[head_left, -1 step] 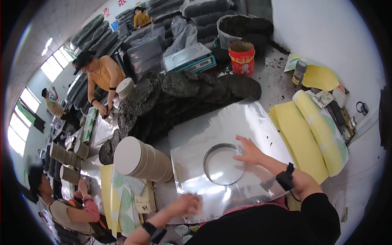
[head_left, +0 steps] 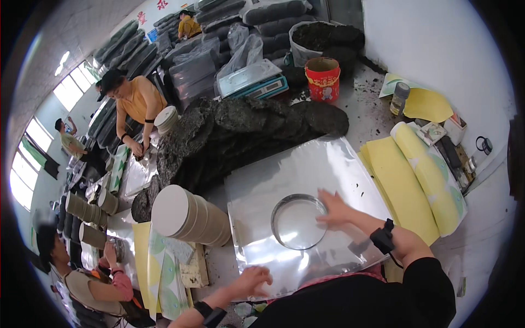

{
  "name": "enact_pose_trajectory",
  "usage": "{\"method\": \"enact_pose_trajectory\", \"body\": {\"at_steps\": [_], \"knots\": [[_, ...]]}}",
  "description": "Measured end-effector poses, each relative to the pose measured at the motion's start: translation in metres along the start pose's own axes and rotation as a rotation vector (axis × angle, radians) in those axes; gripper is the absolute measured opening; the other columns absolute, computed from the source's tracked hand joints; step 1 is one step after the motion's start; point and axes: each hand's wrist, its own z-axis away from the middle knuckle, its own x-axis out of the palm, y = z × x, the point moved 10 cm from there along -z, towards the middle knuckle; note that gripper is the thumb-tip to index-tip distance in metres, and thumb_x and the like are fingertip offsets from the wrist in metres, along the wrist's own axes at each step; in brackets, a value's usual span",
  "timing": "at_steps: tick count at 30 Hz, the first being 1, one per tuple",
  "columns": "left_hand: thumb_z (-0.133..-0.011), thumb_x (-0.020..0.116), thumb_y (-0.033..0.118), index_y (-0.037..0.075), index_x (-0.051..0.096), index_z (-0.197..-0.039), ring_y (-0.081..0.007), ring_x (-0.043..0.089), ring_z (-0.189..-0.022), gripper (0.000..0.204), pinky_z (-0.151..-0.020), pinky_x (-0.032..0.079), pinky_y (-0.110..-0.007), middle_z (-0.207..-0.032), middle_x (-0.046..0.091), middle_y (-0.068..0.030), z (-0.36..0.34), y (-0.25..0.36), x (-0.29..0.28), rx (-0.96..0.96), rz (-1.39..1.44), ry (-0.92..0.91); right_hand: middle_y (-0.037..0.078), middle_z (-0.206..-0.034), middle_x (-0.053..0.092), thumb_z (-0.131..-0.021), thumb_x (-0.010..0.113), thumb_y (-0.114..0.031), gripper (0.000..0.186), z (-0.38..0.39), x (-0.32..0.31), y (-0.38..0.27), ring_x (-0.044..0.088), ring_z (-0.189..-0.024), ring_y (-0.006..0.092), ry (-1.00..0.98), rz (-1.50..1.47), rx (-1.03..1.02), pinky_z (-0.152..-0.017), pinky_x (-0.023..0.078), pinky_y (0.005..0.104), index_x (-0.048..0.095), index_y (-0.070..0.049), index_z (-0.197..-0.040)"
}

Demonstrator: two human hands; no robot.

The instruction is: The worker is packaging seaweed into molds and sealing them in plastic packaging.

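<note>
Since the earlier frame, the person's right hand (head_left: 337, 211) has shifted slightly toward the lower right of the frame, its outspread fingers drawn closer together beside the ring. The left hand (head_left: 251, 282), blurred before, now shows more sharply at the lower centre, with its fingers more clearly parted. The shallow round metal ring (head_left: 295, 197) has kept its place on the large silvery plastic sheet (head_left: 350, 175), slightly right of the frame's centre.

The right fingers are loosely extended and have not closed on anything; their tips lie at the ring's right edge, though whether they touch it I cannot tell. The left fingers are half curled, with a gap between thumb and the rest, and hold nothing visible; they hover over or just beside the near left corner of the sheet.

As for progress, the sheet is spread on the grey counter (head_left: 219, 259) and the ring is set flat on it. Inside the ring only a pale surface shows, with none of the dark, crumbly matter of the black rounded slabs (head_left: 219, 126) heaped at upper centre. The tall stack of pale grey discs (head_left: 199, 217) stands left of the sheet, outside the ring. That suggests an early stage, with the ring positioned and apparently unfilled.
</note>
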Motion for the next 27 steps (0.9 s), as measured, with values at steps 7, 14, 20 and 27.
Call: {"method": "enact_pose_trajectory", "body": {"at_steps": [7,14,20,27], "knots": [[-0.077,0.071,0.014,0.01,0.067,-0.085,-0.0222,0.058,-0.078,0.01,-0.068,0.046,-0.033,-0.089,0.064,-0.0028,0.007,-0.012,0.001,0.021,0.056,0.226,0.018,-0.142,0.037,-0.074,0.042,0.001,0.068,0.009,-0.04,0.057,0.029,-0.134,0.0342,-0.076,-0.338,0.379,-0.115,0.008,0.0401,0.032,-0.009,-0.141],[-0.075,0.069,0.011,0.011,0.063,-0.087,-0.0267,0.057,-0.099,0.013,-0.081,0.047,-0.035,-0.105,0.058,-0.0108,0.009,-0.016,-0.009,0.013,0.04,0.112,0.014,-0.149,0.026,-0.066,0.049,-0.003,0.077,0.036,-0.025,0.084,-0.004,-0.139,0.0407,0.082,-0.535,0.506,-0.114,-0.003,0.0451,0.033,-0.011,-0.141],[-0.071,0.075,0.016,0.013,0.066,-0.074,-0.0229,0.058,-0.084,0.01,-0.075,0.045,-0.034,-0.083,0.062,-0.0023,0.015,-0.023,0.001,-0.044,0.089,0.316,0.007,-0.132,0.046,-0.063,0.039,0.011,0.075,0.042,-0.052,0.069,0.045,-0.123,0.0191,0.261,-1.051,0.522,-0.104,0.036,0.0329,0.042,-0.006,-0.136],[-0.094,0.051,0.024,0.003,0.058,-0.087,-0.0112,0.049,-0.068,0.023,-0.063,0.043,-0.028,-0.071,0.053,-0.0005,-0.035,-0.081,-0.093,-0.526,0.438,0.232,0.013,-0.132,0.049,-0.066,0.05,0.005,0.073,0.026,0.017,-0.2,0.047,-0.121,0.0222,-0.223,-0.569,-0.424,-0.102,0.037,0.0348,0.042,-0.007,-0.137]]}}
